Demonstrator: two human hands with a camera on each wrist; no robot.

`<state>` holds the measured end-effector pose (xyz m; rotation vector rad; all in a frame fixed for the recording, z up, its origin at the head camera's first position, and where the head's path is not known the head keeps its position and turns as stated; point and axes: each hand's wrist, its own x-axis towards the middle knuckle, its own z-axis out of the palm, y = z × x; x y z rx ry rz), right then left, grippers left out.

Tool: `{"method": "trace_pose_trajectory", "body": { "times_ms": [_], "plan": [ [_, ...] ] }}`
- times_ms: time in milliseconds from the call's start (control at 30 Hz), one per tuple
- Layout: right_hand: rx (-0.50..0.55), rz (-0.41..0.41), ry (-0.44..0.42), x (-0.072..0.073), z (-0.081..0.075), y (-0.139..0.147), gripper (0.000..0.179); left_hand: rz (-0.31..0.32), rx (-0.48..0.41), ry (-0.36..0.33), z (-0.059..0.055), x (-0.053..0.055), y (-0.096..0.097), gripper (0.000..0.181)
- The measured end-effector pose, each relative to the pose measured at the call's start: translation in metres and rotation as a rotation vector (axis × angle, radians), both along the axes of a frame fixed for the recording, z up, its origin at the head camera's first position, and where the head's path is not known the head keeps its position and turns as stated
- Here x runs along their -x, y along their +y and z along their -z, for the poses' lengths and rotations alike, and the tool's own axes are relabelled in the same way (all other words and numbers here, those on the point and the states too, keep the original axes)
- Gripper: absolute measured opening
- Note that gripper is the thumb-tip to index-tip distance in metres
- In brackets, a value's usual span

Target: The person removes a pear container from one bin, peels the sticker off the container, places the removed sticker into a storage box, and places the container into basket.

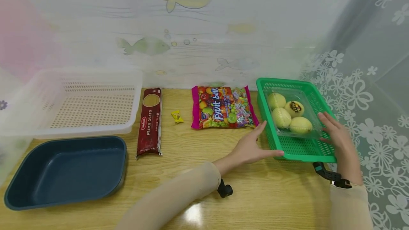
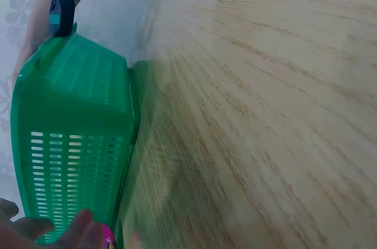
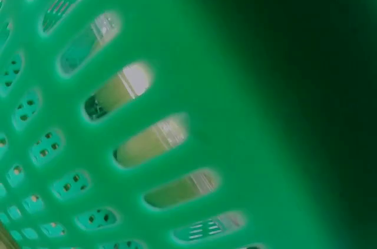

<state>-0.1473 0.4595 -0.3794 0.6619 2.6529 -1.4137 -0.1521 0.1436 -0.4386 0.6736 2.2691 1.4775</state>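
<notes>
A green plastic basket (image 1: 297, 157) with slotted walls stands on the right. Inside is a clear plastic pack of several pale yellow-green round fruits (image 1: 281, 118), one with a dark label. My left hand (image 1: 247, 148) is at the basket's left side, thumb and fingers spread wide, the thumb at the front-left corner. Some left fingers (image 2: 76, 228) show against the slotted wall in the left wrist view. At the right rim, my right hand (image 1: 340, 139) has loosely extended fingers reaching over the edge. The right wrist view is filled by the basket wall (image 3: 194, 90).
Left of the basket lie a colourful candy bag (image 1: 225, 107), a small yellow wrapped sweet (image 1: 177, 116) and a dark red spaghetti pack (image 1: 150, 121). Farther left are a white basket (image 1: 96, 130) and a dark blue tub (image 1: 68, 173). A patterned curtain (image 1: 198, 45) hangs behind the table.
</notes>
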Motion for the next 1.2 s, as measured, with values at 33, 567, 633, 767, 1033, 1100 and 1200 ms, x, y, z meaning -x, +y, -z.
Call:
{"method": "trace_pose_trajectory", "body": {
  "times_ms": [33, 567, 633, 767, 1033, 1100, 1200],
  "plan": [
    [-0.005, -0.014, -0.011, 0.0, 0.0, 0.0, 0.094, 0.004, -0.003, 0.005, 0.0, 0.0, 0.001, 0.111],
    [0.055, -0.083, -0.165, 0.008, 0.002, 0.004, 0.098, 0.042, 0.05, 0.093, 0.001, -0.003, 0.018, 0.12],
    [0.07, -0.093, -0.172, 0.009, 0.004, 0.005, 0.096, 0.04, 0.052, 0.1, 0.001, -0.002, 0.02, 0.12],
    [0.068, -0.166, -0.203, 0.01, 0.007, 0.008, 0.092, 0.031, 0.049, 0.102, 0.0, 0.001, 0.023, 0.121],
    [0.189, -0.226, -0.223, 0.013, 0.011, 0.01, 0.092, 0.011, 0.072, 0.115, -0.001, 0.003, 0.025, 0.125],
    [0.245, -0.219, -0.224, 0.012, 0.011, 0.011, 0.092, 0.014, 0.075, 0.118, -0.001, 0.003, 0.025, 0.125],
    [0.305, -0.196, -0.217, 0.012, 0.011, 0.012, 0.091, 0.019, 0.072, 0.119, -0.001, 0.003, 0.026, 0.124]
  ]
}}
